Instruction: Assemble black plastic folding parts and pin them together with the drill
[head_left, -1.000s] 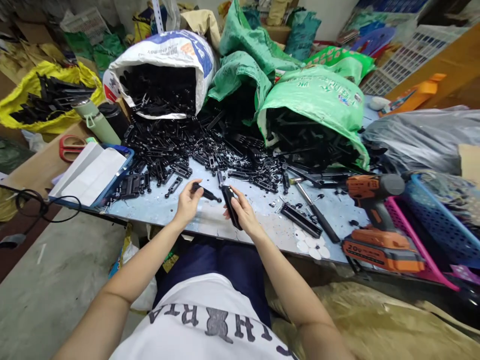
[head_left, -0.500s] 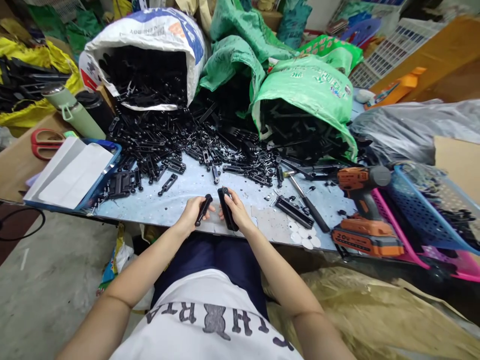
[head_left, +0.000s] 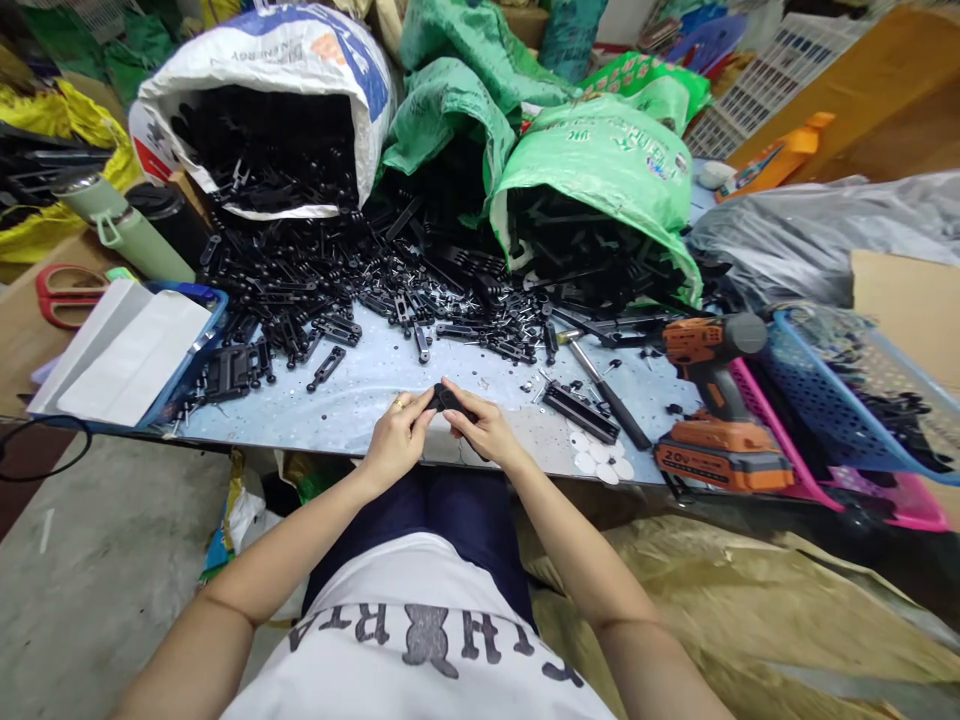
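In front of me, close to the table's near edge, my left hand point(head_left: 399, 432) and my right hand point(head_left: 484, 428) meet. My right hand is closed around a long black plastic part point(head_left: 466, 404), which slants down toward my palm. The fingers of my left hand pinch black plastic at its upper left end. Whether that is the separate small black piece or the same part cannot be told, as my fingers cover most of it. Beyond my hands lies a loose black link point(head_left: 326, 369) on the blue table point(head_left: 360, 395).
A heap of black links and screws point(head_left: 300, 290) spreads before a white sack point(head_left: 255, 60) and a green sack point(head_left: 592, 150). To the right lie black bars point(head_left: 579, 412), a hammer point(head_left: 611, 393), a cordless drill point(head_left: 716, 400) and a blue basket point(head_left: 840, 390). Papers point(head_left: 135, 355) lie at left.
My hands were apart, each with a black part; now they have come together and the parts meet between my fingers. The whole view has shifted slightly.
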